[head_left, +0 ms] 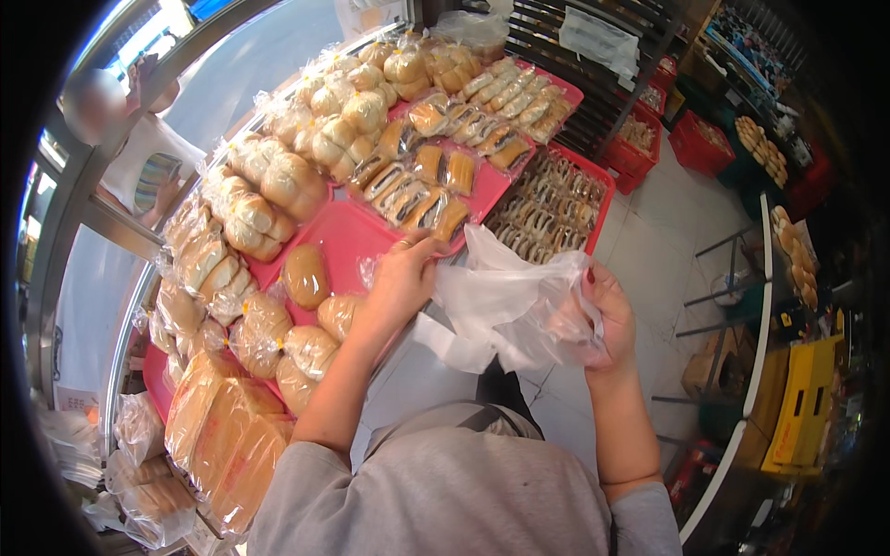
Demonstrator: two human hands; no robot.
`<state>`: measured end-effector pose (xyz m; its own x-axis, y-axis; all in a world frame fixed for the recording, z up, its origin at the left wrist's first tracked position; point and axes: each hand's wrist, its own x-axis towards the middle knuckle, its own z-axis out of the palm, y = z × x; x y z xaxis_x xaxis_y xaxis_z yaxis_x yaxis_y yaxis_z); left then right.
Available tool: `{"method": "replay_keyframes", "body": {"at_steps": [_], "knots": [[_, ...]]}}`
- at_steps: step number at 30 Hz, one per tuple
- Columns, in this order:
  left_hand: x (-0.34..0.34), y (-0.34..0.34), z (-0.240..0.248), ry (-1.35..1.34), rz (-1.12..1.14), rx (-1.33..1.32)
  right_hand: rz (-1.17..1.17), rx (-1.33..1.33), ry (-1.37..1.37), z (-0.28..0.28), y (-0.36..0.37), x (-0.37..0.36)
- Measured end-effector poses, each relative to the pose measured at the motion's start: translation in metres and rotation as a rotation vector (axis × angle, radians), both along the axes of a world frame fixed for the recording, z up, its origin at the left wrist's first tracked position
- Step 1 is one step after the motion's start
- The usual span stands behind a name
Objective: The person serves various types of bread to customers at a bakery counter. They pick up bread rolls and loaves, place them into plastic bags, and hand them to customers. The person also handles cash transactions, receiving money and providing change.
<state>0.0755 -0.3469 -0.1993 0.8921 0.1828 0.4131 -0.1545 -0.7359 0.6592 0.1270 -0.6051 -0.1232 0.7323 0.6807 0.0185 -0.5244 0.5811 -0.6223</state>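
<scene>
A thin, translucent white plastic bag (514, 301) hangs crumpled in front of my body. My right hand (610, 320) is closed on the bag's right side, with part of the hand seen through the film. My left hand (408, 275) is at the near edge of a pink tray (338, 236), its fingers curled by the bag's left edge and a row of wrapped filled bread pieces (422, 206). What those fingers hold, if anything, is hidden. Below my left wrist lie bagged round buns (311, 352), with a glossy brown loaf (305, 276) just beyond them.
Bagged bun clusters (348, 120) line the glass front. Packs of sliced bread (227, 435) lie at the lower left. A red tray of filled bread (547, 208) is beyond the bag. Red crates (700, 144) stand on the tiled floor. Outside the glass stands a person (148, 167).
</scene>
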Motion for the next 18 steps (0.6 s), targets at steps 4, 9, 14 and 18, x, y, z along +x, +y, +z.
{"method": "replay_keyframes", "body": {"at_steps": [4, 9, 14, 18], "knots": [[0.053, 0.018, 0.056, -0.241, 0.190, 0.007, -0.167, -0.145, 0.028, -0.007, 0.029, 0.092], [0.112, -0.040, 0.083, 0.029, 0.181, 0.018, 0.157, -0.244, -0.118, 0.029, 0.066, 0.147], [0.147, 0.030, 0.065, 0.158, 0.335, -0.037, 0.283, -0.475, -0.472, 0.008, 0.064, 0.237], [0.170, 0.033, 0.092, 0.107, 0.203, -0.145, 0.484, -0.831, -0.885, -0.069, 0.098, 0.268]]}}
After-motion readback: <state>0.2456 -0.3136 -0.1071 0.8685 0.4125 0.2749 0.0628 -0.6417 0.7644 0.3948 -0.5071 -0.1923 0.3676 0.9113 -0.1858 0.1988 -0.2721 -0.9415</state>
